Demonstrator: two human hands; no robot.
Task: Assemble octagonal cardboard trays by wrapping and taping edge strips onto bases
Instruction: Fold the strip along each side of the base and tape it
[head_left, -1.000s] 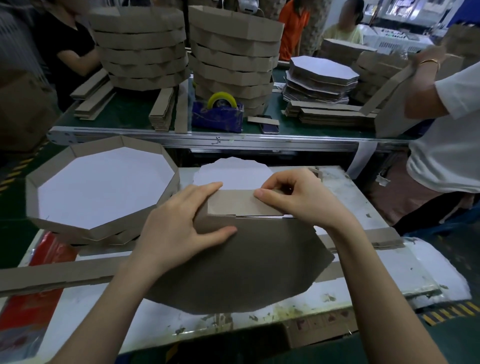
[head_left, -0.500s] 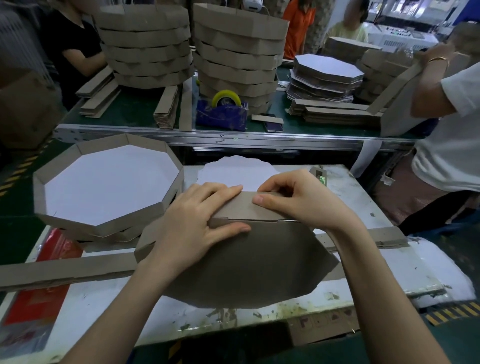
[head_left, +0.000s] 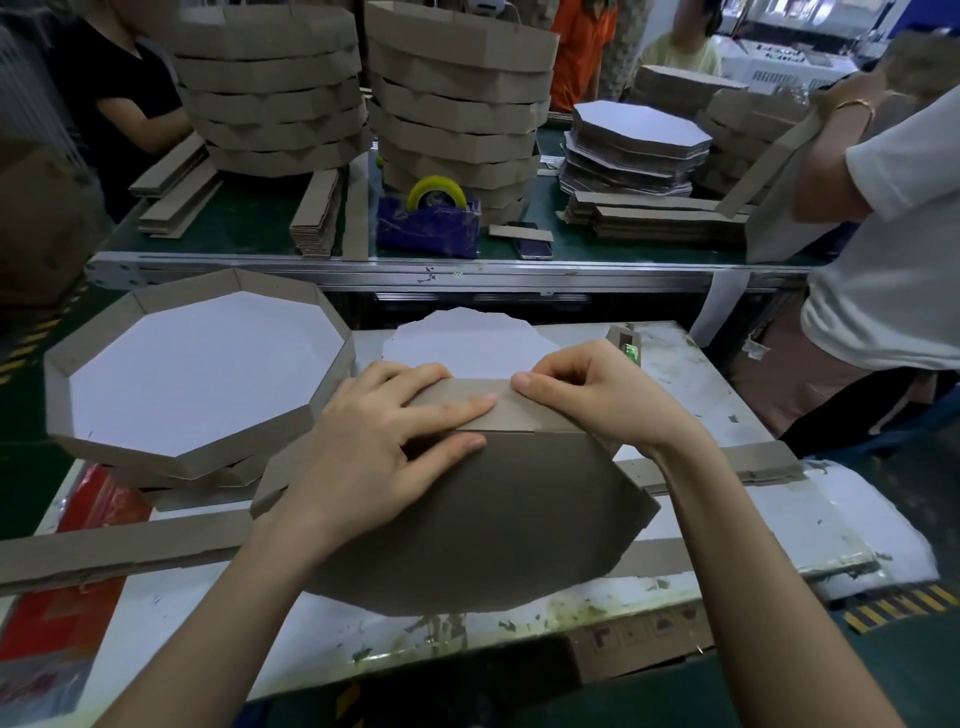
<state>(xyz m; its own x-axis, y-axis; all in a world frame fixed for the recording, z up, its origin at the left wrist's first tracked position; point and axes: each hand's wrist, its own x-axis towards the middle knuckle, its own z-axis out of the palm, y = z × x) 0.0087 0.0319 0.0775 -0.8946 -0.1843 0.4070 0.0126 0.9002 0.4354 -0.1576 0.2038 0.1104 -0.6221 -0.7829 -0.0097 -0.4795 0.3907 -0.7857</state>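
A brown octagonal cardboard base stands tilted on the white worktable, its brown side facing me. An edge strip lies folded along its top edge. My left hand presses flat on the strip and base, fingers straight and pointing right. My right hand pinches the strip's top edge with thumb and curled fingers. A finished octagonal tray with a white inside sits to the left on other trays.
Loose strips lie across the table front. A white octagonal sheet lies behind my hands. On the green bench stand tall tray stacks, a blue tape dispenser and base piles. A person in white stands at right.
My left hand has slid right along the strip, its fingers now reaching my right thumb. The strip lies flatter against the base's top edge. My right hand has kept its pinch.
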